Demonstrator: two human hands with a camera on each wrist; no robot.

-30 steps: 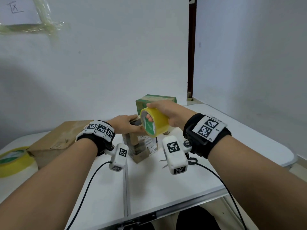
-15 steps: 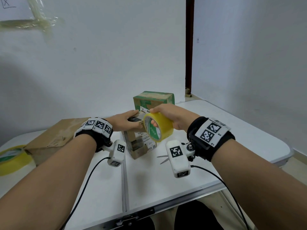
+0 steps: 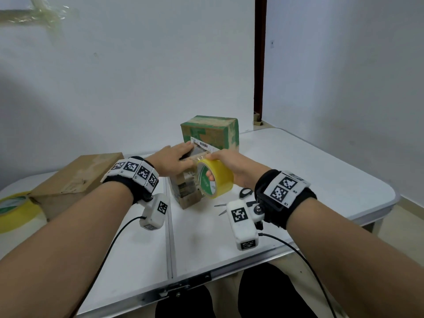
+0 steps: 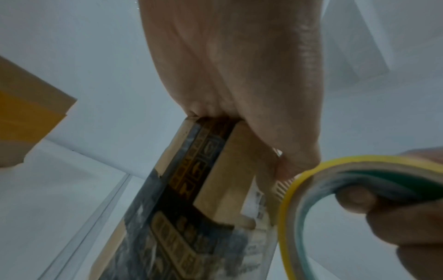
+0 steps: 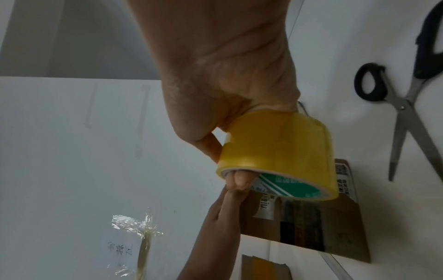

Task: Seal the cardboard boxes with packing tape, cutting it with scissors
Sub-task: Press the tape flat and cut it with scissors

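Note:
A small printed cardboard box (image 3: 185, 191) stands upright at the table's middle. My left hand (image 3: 175, 159) lies flat on its top, fingers stretched out and pressing; the left wrist view shows the palm (image 4: 239, 75) over the box's (image 4: 191, 189) upper edge. My right hand (image 3: 231, 164) grips a yellow tape roll (image 3: 215, 177) at the box's near right top corner, fingers through the core. In the right wrist view the roll (image 5: 278, 147) hangs just above the box (image 5: 335, 227). Scissors (image 3: 245, 193) lie open on the table, right of the box.
A green-taped box (image 3: 211, 131) stands behind the small one. A flat brown box (image 3: 75, 177) lies at the left, with a second yellow tape roll (image 3: 13, 210) at the far left edge. The white folding table (image 3: 321, 171) ends close on the right.
My right hand has drawn the tape roll from over the box top back to its near right corner. My left hand has slid further across the top.

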